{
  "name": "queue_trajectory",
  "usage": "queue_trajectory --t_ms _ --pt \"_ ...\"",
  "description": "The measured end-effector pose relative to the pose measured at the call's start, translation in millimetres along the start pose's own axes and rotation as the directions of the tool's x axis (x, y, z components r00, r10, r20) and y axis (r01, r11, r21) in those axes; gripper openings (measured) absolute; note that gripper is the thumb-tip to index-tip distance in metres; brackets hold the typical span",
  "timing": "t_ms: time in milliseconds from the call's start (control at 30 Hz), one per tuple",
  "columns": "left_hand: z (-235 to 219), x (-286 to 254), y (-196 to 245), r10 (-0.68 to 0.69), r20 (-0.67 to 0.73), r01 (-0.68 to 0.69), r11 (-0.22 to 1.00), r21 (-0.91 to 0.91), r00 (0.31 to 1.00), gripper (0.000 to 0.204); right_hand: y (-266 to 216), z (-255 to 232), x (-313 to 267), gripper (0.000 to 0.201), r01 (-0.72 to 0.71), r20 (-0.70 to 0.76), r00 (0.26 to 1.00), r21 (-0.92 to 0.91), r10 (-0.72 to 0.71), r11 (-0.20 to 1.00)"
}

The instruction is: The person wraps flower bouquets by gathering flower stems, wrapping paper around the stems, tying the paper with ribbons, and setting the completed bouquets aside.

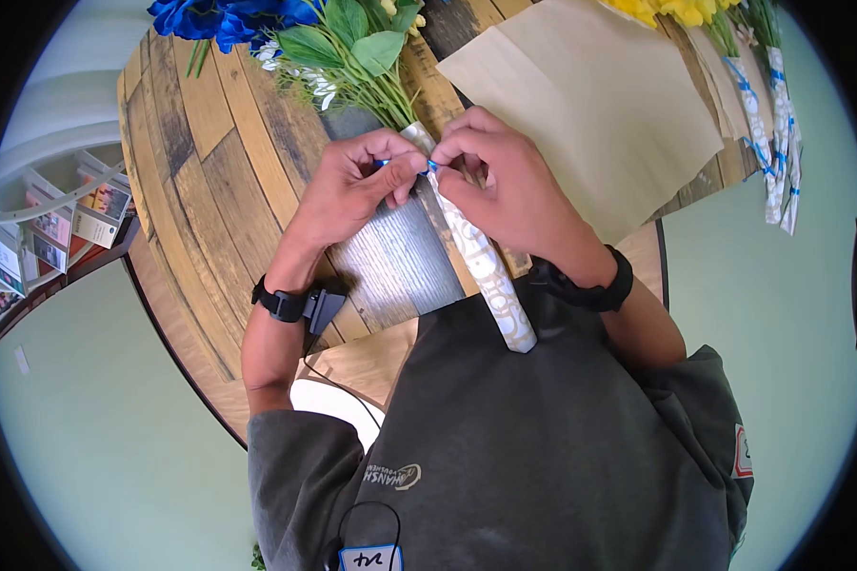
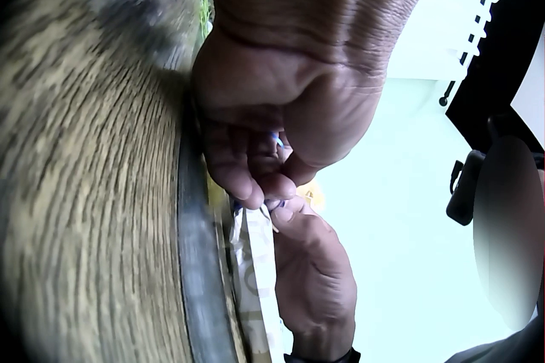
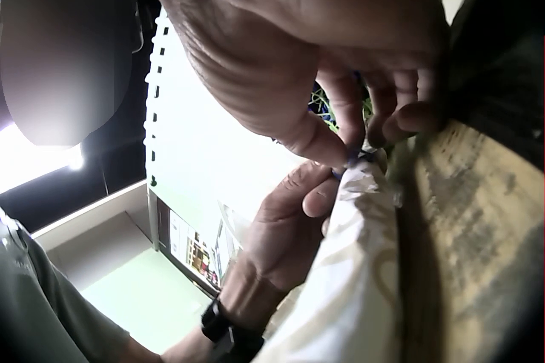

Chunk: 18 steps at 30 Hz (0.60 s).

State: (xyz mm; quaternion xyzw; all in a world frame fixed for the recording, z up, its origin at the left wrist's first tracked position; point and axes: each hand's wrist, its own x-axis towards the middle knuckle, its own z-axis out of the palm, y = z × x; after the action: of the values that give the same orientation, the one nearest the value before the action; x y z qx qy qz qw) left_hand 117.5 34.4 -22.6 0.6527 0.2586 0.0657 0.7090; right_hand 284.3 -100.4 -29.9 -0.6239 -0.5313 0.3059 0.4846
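Observation:
A long narrow roll of patterned white paper (image 1: pixel 483 269) wraps the stems of a leafy bouquet (image 1: pixel 362 57), its lower end over the person's lap. Near the roll's upper end, a blue ribbon (image 1: pixel 432 166) crosses it. The left hand (image 1: pixel 357 186) pinches the ribbon on one side, thumb against fingers, and the right hand (image 1: pixel 505 186) pinches it on the other, the fingertips of both nearly meeting. In the left wrist view the left hand (image 2: pixel 289 99) hides most of the ribbon; in the right wrist view the right hand (image 3: pixel 281 48) bends over the paper roll (image 3: pixel 345 278).
Brown paper (image 1: pixel 590 114) lies on the wooden table (image 1: pixel 200 190), right of the hands. Blue flowers (image 1: pixel 229 21) are at the top left, yellow flowers (image 1: pixel 671 9) at the top right. Wrapped stems with blue ribbons (image 1: pixel 779 143) hang past the table's right edge. A rack of cards (image 1: pixel 52 224) stands left.

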Motion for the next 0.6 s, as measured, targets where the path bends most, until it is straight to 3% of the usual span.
queue_trajectory --t_ms 167,267,333,467,533,600 --pt "-0.4 0.9 -0.4 -0.001 -0.016 0.002 0.999 0.043 1.0 0.017 -8.6 -2.5 1.8 0.02 -0.065 0.095 0.994 0.034 0.062 0.997" --pt "1.5 1.0 0.2 0.006 -0.03 -0.005 0.999 0.052 1.0 0.017 -12.5 5.1 1.8 0.022 -0.113 0.057 0.992 -0.041 0.116 0.993" --pt "2.2 1.7 1.2 0.005 -0.033 -0.003 0.999 0.047 0.999 0.017 -14.7 11.0 1.6 0.022 -0.087 -0.051 0.996 -0.179 0.079 0.98" --pt "0.8 2.1 -1.9 0.007 -0.035 -0.006 0.999 0.038 0.999 0.016 -14.0 10.2 0.7 0.024 -0.137 -0.016 0.99 -0.194 0.137 0.971" --pt "0.4 1.6 0.6 0.0 -0.032 0.001 0.999 0.039 0.999 0.016 -11.4 11.4 -1.2 0.016 -0.018 -0.111 0.994 -0.157 0.001 0.987" --pt "0.8 1.2 1.1 -0.007 -0.03 0.008 0.999 0.042 1.0 0.017 -11.8 8.7 -3.2 0.012 0.007 -0.111 0.994 -0.161 -0.025 0.987"
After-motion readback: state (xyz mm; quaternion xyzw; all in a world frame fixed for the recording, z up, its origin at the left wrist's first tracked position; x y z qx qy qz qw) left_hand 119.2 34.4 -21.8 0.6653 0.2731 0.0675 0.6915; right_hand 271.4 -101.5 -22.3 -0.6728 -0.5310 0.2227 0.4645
